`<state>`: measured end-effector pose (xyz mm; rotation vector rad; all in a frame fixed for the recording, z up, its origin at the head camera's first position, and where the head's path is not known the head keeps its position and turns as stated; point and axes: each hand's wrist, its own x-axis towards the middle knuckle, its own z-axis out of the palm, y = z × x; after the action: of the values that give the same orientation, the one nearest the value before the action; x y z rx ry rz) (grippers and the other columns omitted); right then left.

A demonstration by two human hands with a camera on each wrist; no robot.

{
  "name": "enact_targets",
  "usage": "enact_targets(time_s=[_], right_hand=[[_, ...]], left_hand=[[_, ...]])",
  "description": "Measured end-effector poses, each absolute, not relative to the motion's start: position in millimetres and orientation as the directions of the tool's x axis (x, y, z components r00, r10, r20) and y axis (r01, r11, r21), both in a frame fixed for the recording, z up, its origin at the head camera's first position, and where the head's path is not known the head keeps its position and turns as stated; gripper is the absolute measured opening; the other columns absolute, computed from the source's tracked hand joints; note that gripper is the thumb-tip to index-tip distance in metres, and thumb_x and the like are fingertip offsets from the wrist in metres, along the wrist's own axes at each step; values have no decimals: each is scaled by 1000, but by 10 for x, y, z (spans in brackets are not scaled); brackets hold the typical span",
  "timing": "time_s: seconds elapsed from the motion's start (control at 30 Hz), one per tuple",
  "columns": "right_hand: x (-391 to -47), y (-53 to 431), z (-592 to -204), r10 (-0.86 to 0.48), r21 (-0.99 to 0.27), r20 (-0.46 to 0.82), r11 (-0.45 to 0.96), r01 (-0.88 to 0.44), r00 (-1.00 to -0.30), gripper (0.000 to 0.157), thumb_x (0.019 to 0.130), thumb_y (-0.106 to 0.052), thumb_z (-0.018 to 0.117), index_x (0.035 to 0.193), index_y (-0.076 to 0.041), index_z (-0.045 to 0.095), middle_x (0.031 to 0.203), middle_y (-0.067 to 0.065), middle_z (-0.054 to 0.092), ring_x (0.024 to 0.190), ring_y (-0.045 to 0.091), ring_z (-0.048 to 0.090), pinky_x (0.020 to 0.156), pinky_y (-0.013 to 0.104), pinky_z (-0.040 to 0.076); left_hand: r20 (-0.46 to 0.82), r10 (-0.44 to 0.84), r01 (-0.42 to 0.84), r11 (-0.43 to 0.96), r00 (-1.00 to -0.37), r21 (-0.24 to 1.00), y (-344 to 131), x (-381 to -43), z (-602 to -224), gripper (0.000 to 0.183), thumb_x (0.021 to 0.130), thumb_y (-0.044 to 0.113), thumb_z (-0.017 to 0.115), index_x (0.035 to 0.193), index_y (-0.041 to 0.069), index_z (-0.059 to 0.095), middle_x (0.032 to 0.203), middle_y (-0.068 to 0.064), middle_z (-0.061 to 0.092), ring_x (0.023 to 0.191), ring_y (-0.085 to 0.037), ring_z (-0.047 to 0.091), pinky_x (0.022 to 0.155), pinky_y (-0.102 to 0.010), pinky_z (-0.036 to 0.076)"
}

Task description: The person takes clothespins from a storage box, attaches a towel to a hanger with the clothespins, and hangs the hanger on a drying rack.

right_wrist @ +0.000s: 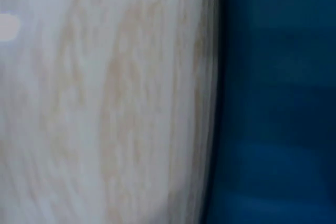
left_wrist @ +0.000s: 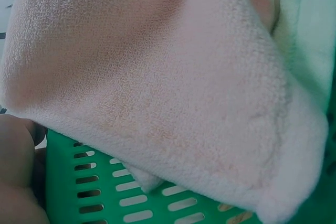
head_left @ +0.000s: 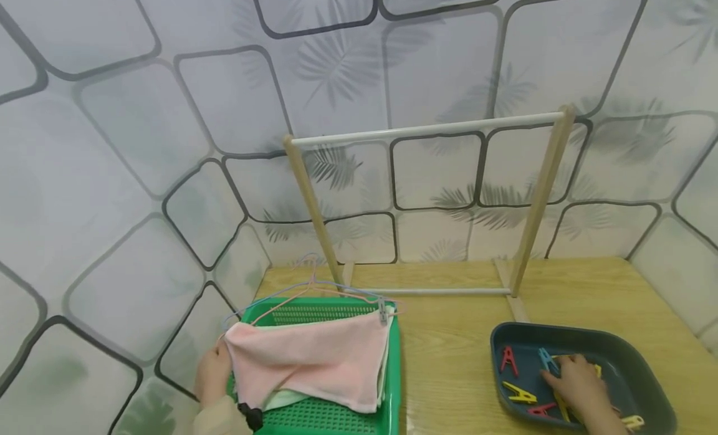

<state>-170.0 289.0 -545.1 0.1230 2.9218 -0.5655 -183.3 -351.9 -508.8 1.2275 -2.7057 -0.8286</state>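
Note:
My left hand (head_left: 214,369) grips the upper left corner of a pink towel (head_left: 314,357), which hangs folded over a hanger (head_left: 314,284) above a green basket (head_left: 395,385). A grey clothespin (head_left: 383,311) clips the towel's right end to the hanger. In the left wrist view, the towel (left_wrist: 157,87) fills most of the picture, with the left hand (left_wrist: 18,166) at its lower left edge. Over a dark tray (head_left: 634,354), my right hand (head_left: 580,388) pinches a blue clothespin (head_left: 548,360) between thumb and finger. The right wrist view shows only the tray's side (right_wrist: 273,98) and tabletop, blurred.
Red (head_left: 508,360) and yellow clothespins (head_left: 518,393) lie in the tray around the right hand. A wooden rack (head_left: 538,210) with a white top bar (head_left: 426,131) stands at the back of the wooden table (head_left: 449,348). Pale green cloth (head_left: 286,397) shows beneath the pink towel.

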Motion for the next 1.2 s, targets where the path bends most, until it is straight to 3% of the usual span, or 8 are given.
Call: enact_targets(time_s=[0.23,0.37,0.5,0.6,0.9,1.2], right_hand=[[-1722,2884,-5511,-24,-399,-140,916,34,-990,51,58,-55,54,70,-5,55,67,8,46,60,24,44,50,38,35],[-1728,2847,-5538,-80,-440,-104,898,-26,-991,33,60,-40,62,63,-9,51,59,1,43,53,13,39,46,29,32],[-1759,2810,-5539,-117,-476,-116,878,-48,-986,22,61,-21,65,66,-8,48,59,-1,43,54,13,39,47,29,33],[-1775,2798,-5532,-120,-495,-134,868,-38,-984,22,59,-13,66,71,-6,49,64,1,45,58,15,42,50,32,36],[-1779,2818,-5533,-65,-473,-133,881,6,-989,44,58,-22,67,88,4,49,79,13,48,72,29,47,58,40,37],[-1768,2858,-5504,-53,-457,-165,889,29,-985,30,64,-19,58,82,4,50,69,8,50,63,23,48,51,38,37]], left_hand=[[-154,-740,-707,527,-655,472,-3571,-1891,-5212,73,77,53,0,86,2,50,81,-13,48,63,-25,41,50,-38,29],[-156,-750,-719,523,-643,457,-3577,-1901,-5240,71,77,53,-1,83,4,50,79,-11,46,62,-25,39,50,-38,28],[-168,-740,-712,521,-652,471,-3571,-1896,-5228,74,75,55,-2,85,4,50,81,-12,47,63,-25,40,50,-37,28],[-154,-734,-702,534,-662,472,-3574,-1894,-5232,77,75,55,-3,89,2,51,82,-13,49,63,-25,41,50,-38,29],[-138,-731,-698,552,-669,456,-3574,-1883,-5250,78,75,55,-4,90,1,50,77,-11,47,61,-24,39,49,-38,28],[-147,-712,-683,562,-687,466,-3551,-1859,-5172,77,75,55,-2,90,1,51,78,-12,48,61,-24,40,49,-37,29]])
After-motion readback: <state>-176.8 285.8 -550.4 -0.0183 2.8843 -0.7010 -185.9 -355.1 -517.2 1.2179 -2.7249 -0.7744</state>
